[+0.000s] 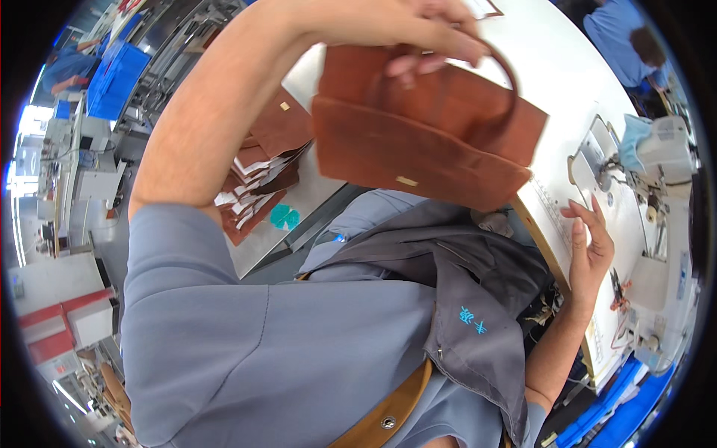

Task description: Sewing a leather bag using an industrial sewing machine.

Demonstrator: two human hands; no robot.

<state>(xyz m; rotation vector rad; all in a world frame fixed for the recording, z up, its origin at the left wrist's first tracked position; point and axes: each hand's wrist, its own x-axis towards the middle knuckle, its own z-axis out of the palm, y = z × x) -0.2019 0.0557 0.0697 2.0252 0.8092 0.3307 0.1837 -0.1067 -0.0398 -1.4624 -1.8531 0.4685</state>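
My left hand [441,37] is raised at the top of the view, its fingers closed around the handle of a brown leather handbag [426,153]. The bag hangs tilted over the gap between two work surfaces, and a small gold-coloured plate sits near its lower edge. My right hand [590,243] is at the right, over the edge of the white sewing table [556,89]. Nothing lies in it, and its fingers are apart. A ruler scale [549,205] runs along the table edge beside that hand. Some of my left fingers are hidden behind the handle.
A sewing machine [665,153] stands on the table at the right, with scissors [616,287] near it. Brown leather pieces [261,179] with white paper lie on a grey surface at the left. Blue bins [116,78] and co-workers [620,41] are farther off.
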